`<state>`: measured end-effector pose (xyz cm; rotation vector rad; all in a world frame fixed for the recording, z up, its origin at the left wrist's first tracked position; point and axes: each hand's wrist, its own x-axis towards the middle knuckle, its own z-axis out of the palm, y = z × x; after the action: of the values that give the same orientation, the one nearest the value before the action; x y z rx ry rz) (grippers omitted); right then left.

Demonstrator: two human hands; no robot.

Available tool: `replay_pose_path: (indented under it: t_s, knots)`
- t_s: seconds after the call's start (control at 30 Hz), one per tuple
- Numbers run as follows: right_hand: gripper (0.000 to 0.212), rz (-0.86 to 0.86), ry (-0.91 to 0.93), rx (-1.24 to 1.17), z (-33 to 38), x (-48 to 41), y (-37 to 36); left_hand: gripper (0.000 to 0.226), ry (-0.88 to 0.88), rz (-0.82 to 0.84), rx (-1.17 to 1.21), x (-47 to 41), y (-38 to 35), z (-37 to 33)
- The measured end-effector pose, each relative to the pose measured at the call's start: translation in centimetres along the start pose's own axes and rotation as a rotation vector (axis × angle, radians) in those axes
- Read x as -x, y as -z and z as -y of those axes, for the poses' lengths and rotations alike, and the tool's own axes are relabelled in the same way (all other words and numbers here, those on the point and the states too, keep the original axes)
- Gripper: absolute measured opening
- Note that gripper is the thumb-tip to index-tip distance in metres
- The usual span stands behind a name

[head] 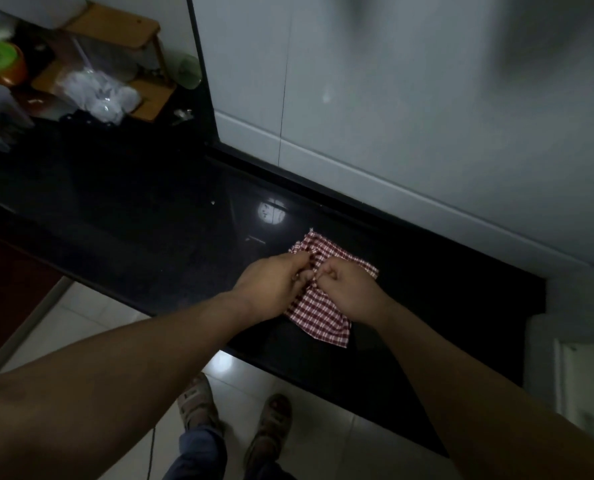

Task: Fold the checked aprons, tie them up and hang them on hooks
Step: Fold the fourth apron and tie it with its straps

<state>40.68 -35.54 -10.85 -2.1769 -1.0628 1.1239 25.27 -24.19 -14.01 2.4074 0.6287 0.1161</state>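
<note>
Red-checked folded apron (323, 320), pinched by left hand (271, 289) and right hand (352, 291).

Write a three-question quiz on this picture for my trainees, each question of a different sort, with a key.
1. True or false: the apron hangs on a hook.
2. What does the apron lie on? A) the floor B) the counter C) a chair
3. Short answer: what do the left hand and right hand both hold?

Key: 1 false, it lies folded, not yet hung. 2 B. 3 The apron, both at its middle.
</note>
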Motion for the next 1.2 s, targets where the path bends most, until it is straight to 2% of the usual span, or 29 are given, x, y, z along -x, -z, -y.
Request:
replay_pose_path:
  t_s: [0.1,0.2,0.3,0.47,0.57,0.63,0.7,0.83,0.9,0.97,1.1,1.2]
  knots:
    - [0.014,0.022,0.041,0.135,0.5,0.3,0.6,0.021,0.071,0.022,0.051,0.0,-0.1,-0.2]
    - [0.013,0.044,0.176,0.383,0.8,0.5,1.6,0.021,0.104,0.031,0.126,-0.2,0.0,-0.3]
    - [0.012,0.089,0.287,0.532,0.7,0.7,2.5,0.021,0.119,0.058,0.199,-0.4,0.1,0.0]
    - [0.008,0.059,0.344,0.659,-0.6,0.5,2.7,0.022,0.152,0.087,0.040,-0.5,0.1,1.6]
    - [0.007,0.064,0.369,0.752,-1.9,0.3,2.3,0.020,0.160,0.118,0.039,-0.5,0.3,2.5]
    - [0.005,0.031,0.390,0.721,-2.4,0.5,2.2,0.024,0.177,0.096,0.041,-0.5,0.3,2.3]
    - [0.012,-0.039,0.322,0.603,-2.3,0.9,1.9,0.022,0.182,0.103,0.018,-0.4,0.3,2.0]
    - [0.011,-0.197,-0.075,0.032,-0.4,1.3,0.6,0.018,0.160,0.121,-0.031,0.3,0.2,1.0]
    - [0.014,-0.219,-0.150,-0.124,0.4,1.1,0.2,0.018,0.173,0.081,-0.023,0.6,-0.3,0.6]
    - [0.016,-0.208,-0.136,-0.112,0.7,1.1,0.1,0.019,0.211,0.044,-0.005,0.9,-0.9,0.3]
    - [0.019,-0.097,-0.103,0.094,-0.7,1.5,0.3,0.017,0.242,0.008,0.034,1.2,-1.3,-0.2]
    - [0.017,-0.088,-0.096,0.059,-1.5,1.5,0.5,0.022,0.241,-0.011,-0.011,1.4,-1.9,-1.1]
